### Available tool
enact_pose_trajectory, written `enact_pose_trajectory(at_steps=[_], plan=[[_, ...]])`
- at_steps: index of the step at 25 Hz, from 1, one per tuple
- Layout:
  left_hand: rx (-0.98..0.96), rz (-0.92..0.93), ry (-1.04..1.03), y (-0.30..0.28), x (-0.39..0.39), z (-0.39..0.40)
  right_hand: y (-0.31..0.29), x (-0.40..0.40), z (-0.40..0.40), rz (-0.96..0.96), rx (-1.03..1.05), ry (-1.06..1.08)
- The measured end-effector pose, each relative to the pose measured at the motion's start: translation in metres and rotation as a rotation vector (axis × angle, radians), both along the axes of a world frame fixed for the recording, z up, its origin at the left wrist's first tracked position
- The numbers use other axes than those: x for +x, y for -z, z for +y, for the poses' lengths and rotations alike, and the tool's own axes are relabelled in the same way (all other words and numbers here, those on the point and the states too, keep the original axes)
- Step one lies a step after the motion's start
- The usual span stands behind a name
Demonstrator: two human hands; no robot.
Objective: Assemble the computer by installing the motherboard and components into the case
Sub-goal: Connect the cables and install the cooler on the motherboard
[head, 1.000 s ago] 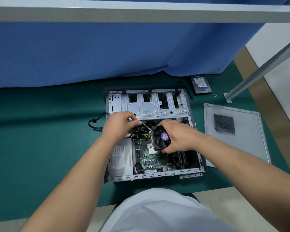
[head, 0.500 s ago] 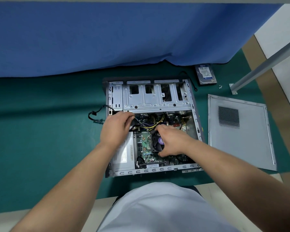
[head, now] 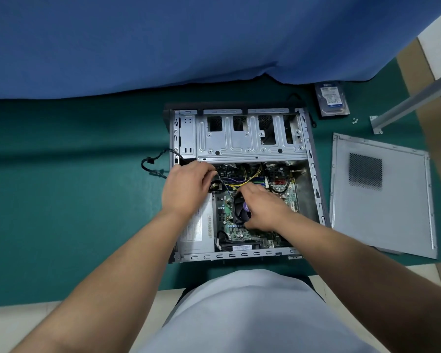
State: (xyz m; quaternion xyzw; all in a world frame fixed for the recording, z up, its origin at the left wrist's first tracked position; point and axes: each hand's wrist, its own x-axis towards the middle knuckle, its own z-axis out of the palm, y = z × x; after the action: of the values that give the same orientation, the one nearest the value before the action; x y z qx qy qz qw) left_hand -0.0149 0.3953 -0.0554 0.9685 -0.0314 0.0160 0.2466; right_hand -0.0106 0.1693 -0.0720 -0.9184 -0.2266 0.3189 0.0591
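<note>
The open computer case lies on its side on the green bench, motherboard already seated inside beside the grey power supply. The right hand curls round the black CPU cooler fan over the board, fingers clamped on its edge. The left hand reaches into the bundle of yellow and black cables just above, fingers bent around some of them. Right of the case lies the removed side panel; a hard drive rests near the blue cloth behind.
</note>
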Motion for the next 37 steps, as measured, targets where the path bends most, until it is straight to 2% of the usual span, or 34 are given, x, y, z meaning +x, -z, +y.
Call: enact_pose_trajectory(at_steps=[12, 20, 31, 37], plan=[[0.023, -0.016, 0.001, 0.003, 0.000, -0.001, 0.008, 0.000, 0.000, 0.022, -0.045, -0.066], [0.047, -0.047, 0.007, 0.008, 0.000, 0.000, 0.033, -0.004, 0.019, -0.312, -0.045, -0.058], [0.138, -0.097, 0.032, 0.015, 0.000, 0.000, 0.051, -0.007, 0.017, -0.438, 0.039, -0.007], [0.173, -0.060, 0.069, 0.012, 0.001, -0.001, 0.051, -0.008, 0.017, -0.445, 0.015, -0.013]])
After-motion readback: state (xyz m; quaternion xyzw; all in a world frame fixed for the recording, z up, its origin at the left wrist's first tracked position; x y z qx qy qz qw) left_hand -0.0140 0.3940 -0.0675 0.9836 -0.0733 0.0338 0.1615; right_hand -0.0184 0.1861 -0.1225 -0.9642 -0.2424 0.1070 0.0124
